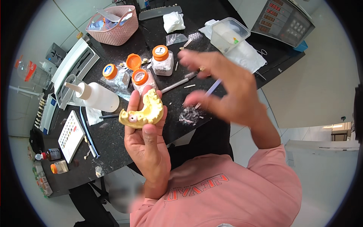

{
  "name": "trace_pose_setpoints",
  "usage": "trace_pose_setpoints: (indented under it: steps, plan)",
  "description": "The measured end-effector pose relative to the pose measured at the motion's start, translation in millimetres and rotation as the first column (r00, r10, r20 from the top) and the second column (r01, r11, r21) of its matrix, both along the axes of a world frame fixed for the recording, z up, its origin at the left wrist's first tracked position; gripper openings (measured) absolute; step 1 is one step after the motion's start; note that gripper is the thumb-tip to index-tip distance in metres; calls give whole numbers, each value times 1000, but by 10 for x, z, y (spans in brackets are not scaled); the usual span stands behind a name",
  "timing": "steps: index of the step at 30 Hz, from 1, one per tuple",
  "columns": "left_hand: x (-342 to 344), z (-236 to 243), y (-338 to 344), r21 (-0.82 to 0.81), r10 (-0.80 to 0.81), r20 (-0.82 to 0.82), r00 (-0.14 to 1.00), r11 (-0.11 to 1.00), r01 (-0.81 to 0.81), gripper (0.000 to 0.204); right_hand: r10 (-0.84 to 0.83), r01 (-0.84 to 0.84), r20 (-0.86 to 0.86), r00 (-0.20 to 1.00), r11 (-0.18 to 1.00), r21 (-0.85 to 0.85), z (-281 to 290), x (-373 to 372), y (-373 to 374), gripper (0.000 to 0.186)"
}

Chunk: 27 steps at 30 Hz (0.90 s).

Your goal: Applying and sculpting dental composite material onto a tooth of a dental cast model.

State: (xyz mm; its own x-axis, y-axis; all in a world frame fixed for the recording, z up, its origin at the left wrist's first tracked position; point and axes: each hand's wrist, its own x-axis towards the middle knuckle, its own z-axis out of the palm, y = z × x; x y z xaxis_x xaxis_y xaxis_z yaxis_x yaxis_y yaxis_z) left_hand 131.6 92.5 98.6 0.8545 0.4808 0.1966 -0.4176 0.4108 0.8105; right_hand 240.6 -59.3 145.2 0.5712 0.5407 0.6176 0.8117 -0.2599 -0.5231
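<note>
A yellow dental cast, horseshoe-shaped with a pinkish-white patch near one end, rests in my left hand, thumb pressed against its near side. My right hand is raised over the right of the dark table, slightly blurred, thumb and fingers spread apart. A thin translucent bluish stick shows behind the right thumb; whether that hand touches it I cannot tell. Under it lies a pile of pale shavings. Beyond the cast stand an open jar of pink powder and a jar with an orange lid.
A white squeeze bottle stands left, near a tooth-shade palette and a blue stick. Farther back are a pink basket, a clear plastic tub and a digital scale. A grey-handled tool lies mid-table.
</note>
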Motion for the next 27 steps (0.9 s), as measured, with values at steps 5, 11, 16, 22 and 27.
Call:
trace_pose_setpoints:
  steps: [5,11,16,22,27]
  plan:
    - [18,16,-47,44,-53,-30,998,998,54,68,-110,123,56,992,908,-399,-162,491,-401,51]
    - [42,47,-82,-56,-174,-3,985,983,173,56,-114,96,-46,992,952,-290,-103,477,-419,43]
    - [32,71,-76,-128,-212,-7,977,969,209,52,95,-1,-479,873,982,191,47,230,-307,50]
    - [-17,56,-77,32,-171,-28,985,985,172,65,300,-203,-495,815,949,240,46,12,-156,55]
    - [-49,118,-69,55,-175,-45,984,983,177,74,340,-269,-369,865,935,232,4,-29,-71,57]
